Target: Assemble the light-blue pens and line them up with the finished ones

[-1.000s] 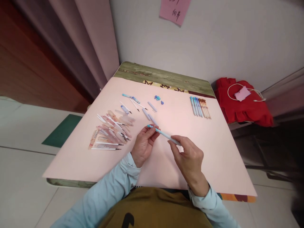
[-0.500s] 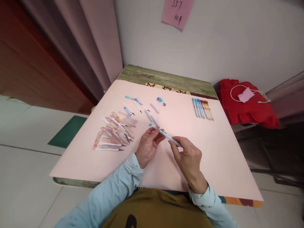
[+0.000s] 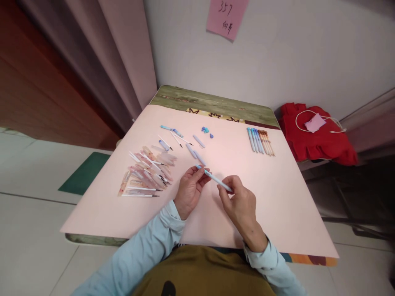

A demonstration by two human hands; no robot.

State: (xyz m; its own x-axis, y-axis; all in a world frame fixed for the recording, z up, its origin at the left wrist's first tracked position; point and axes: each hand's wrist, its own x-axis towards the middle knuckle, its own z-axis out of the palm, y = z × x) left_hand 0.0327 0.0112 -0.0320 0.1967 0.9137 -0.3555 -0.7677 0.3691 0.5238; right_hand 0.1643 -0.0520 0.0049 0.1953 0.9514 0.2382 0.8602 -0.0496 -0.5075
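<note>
Both hands on one pale blue pen (image 3: 218, 181), held in the air over the pink-covered counter (image 3: 277, 205), in front of the wearer's torso. Left hand (image 3: 189, 189) pinches the brighter blue end, thumb against fingers; right hand (image 3: 240, 203) grips the pale end between thumb and fingertips. Pen slants, blue end farther from the body.

Change: a second ago a small turquoise topper showed at the pen's blue end; half a second ago it looked separate, just past the left fingertips. Now it isn't visible there — in the left hand or elsewhere, can't tell. Reads as the pen being handled at its top end, one piece off; my judgement only. Right-hand grip looks about the same throughout.

Around the hands: lilac barrels (image 3: 199, 141) lie just beyond the left fingertips, loose toppers (image 3: 205, 130) past those. Left of the left hand, a heap of pinkish pen parts (image 3: 146, 174) with white refills (image 3: 140, 196) among and beside them. Well to the right, blue-topped pens (image 3: 255, 139) sit in a row beside brown-topped pens (image 3: 266, 142) — row unchanged.
</note>
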